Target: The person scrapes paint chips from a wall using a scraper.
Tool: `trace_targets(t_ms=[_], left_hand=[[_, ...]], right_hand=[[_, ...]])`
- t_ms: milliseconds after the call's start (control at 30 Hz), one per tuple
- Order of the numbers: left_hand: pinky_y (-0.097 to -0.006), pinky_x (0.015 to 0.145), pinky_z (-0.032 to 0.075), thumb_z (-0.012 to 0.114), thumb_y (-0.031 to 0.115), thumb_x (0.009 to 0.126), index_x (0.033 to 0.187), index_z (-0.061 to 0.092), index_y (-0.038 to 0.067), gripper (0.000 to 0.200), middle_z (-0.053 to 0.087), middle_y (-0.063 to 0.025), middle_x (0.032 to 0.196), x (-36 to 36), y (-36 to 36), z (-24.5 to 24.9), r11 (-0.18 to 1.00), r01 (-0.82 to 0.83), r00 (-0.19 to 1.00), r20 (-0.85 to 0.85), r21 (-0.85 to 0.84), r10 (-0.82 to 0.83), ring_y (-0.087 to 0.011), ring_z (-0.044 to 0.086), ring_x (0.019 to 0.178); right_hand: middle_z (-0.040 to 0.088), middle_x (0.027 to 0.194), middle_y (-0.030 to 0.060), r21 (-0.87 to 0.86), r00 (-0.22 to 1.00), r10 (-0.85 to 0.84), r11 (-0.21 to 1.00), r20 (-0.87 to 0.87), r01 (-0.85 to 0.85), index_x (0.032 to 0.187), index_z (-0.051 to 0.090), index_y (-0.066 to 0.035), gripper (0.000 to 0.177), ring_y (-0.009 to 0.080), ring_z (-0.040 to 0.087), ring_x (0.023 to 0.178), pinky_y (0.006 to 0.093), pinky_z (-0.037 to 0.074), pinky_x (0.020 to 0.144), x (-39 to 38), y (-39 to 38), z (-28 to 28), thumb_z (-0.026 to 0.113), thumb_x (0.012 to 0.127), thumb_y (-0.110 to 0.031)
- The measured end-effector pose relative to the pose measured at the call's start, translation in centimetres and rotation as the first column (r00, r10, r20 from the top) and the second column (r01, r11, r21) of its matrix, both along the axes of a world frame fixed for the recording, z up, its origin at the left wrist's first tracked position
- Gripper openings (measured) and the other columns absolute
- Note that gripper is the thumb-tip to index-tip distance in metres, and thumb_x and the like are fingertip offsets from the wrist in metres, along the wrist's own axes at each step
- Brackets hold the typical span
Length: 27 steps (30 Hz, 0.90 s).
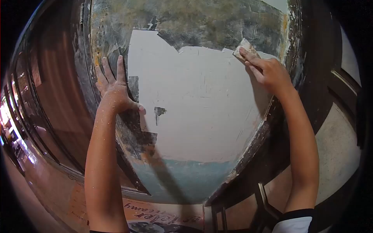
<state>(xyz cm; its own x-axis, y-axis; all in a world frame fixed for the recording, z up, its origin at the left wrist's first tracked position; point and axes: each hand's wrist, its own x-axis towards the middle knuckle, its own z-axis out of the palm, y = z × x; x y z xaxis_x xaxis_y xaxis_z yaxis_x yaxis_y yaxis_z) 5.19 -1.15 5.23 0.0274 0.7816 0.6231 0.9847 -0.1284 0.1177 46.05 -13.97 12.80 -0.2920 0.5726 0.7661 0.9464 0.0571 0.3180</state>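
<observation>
My right hand [268,73] grips a small flat scraper [245,49], smeared off-white. The scraper lies against the wall at the upper right edge of a large white painted area [194,93], where the white meets bare, dark mottled surface [194,23]. Spread flat on the left side of the wall is my left hand [114,87], open and holding nothing. Its thumb reaches onto the white edge, while the other fingers rest on the dark surface. White dust speckles my left hand and forearm. Below the left thumb, a small dark patch [159,112] breaks the white.
A blue-green band [186,178] runs along the wall's bottom. Dark wooden framing [272,136] borders the right side, and a brown panel [58,85] stands left. On the floor lies a printed sheet [163,213] with lettering.
</observation>
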Motion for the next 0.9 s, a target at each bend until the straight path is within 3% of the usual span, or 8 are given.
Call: trace_targets(t_ms=[100, 333, 433, 633, 700, 900], left_hand=[[-0.077, 0.117, 0.018, 0.105, 0.054, 0.022, 0.165, -0.02, 0.023, 0.192, -0.023, -0.032, 0.167, 0.2, -0.2, 0.3, 1.0, -0.002, 1.0, -0.003, -0.013, 0.002, -0.0562, -0.015, 0.155], [-0.0798, 0.114, 0.02, 0.105, 0.054, 0.024, 0.164, -0.02, 0.018, 0.192, -0.025, -0.0329, 0.166, 0.3, 0.1, 0.1, 1.0, -0.011, 1.0, 0.003, -0.027, 0.011, -0.0592, -0.016, 0.153], [-0.0807, 0.113, 0.021, 0.105, 0.055, 0.022, 0.165, -0.019, 0.018, 0.192, -0.025, -0.0329, 0.166, 0.1, 0.5, -0.2, 1.0, 0.023, 0.999, 0.025, -0.007, -0.023, -0.059, -0.016, 0.153], [-0.0808, 0.113, 0.018, 0.104, 0.056, 0.021, 0.164, -0.022, 0.02, 0.193, -0.025, -0.0349, 0.165, 0.1, 0.1, -0.1, 0.999, 0.024, 1.0, 0.001, -0.029, -0.024, -0.0604, -0.012, 0.153], [-0.0797, 0.114, 0.018, 0.104, 0.056, 0.022, 0.164, -0.022, 0.019, 0.194, -0.025, -0.0357, 0.165, 0.1, 0.1, 0.2, 1.0, 0.004, 1.0, 0.003, -0.025, -0.004, -0.0607, -0.011, 0.153], [-0.08, 0.114, 0.019, 0.105, 0.051, 0.021, 0.164, -0.022, 0.019, 0.194, -0.025, -0.0323, 0.166, 0.0, 1.0, -0.4, 1.0, -0.001, 1.0, 0.01, -0.004, 0.001, -0.0598, -0.012, 0.153]], right_hand=[[0.072, 0.081, 0.0189, -0.013, 0.996, -0.09, 0.996, -0.018, 0.089, 0.148, 0.054, -0.045, 0.051, 0.0405, 0.068, 0.071, 0.0506, 0.057, 0.069, -0.2, -0.1, -0.1, 0.062, 0.1, -0.032], [0.071, 0.077, 0.0162, 0.006, 0.999, 0.006, 1.0, -0.036, -0.005, 0.141, 0.062, -0.043, 0.04, 0.0389, 0.067, 0.071, 0.051, 0.057, 0.07, 1.1, 1.2, -0.5, 0.061, 0.102, -0.043], [0.071, 0.075, 0.0162, 0.021, 0.996, 0.053, 0.998, -0.071, -0.052, 0.141, 0.062, -0.043, 0.04, 0.0383, 0.066, 0.069, 0.05, 0.057, 0.069, -0.3, 1.0, -0.5, 0.061, 0.101, -0.043], [0.071, 0.076, 0.0171, 0.012, 1.0, -0.022, 1.0, -0.001, 0.022, 0.145, 0.057, -0.047, 0.045, 0.0387, 0.067, 0.067, 0.0495, 0.057, 0.067, -0.8, 1.2, -0.3, 0.06, 0.101, -0.04], [0.07, 0.076, 0.0171, 0.037, 0.997, -0.082, 0.996, 0.017, 0.081, 0.15, 0.051, -0.045, 0.052, 0.0386, 0.066, 0.067, 0.0486, 0.056, 0.068, -1.3, 0.8, -0.2, 0.061, 0.102, -0.03], [0.073, 0.08, 0.0149, 0.038, 0.995, -0.084, 0.996, -0.056, 0.087, 0.148, 0.054, -0.045, 0.048, 0.0388, 0.068, 0.069, 0.05, 0.058, 0.07, -1.6, 1.5, -1.0, 0.061, 0.101, -0.037]])
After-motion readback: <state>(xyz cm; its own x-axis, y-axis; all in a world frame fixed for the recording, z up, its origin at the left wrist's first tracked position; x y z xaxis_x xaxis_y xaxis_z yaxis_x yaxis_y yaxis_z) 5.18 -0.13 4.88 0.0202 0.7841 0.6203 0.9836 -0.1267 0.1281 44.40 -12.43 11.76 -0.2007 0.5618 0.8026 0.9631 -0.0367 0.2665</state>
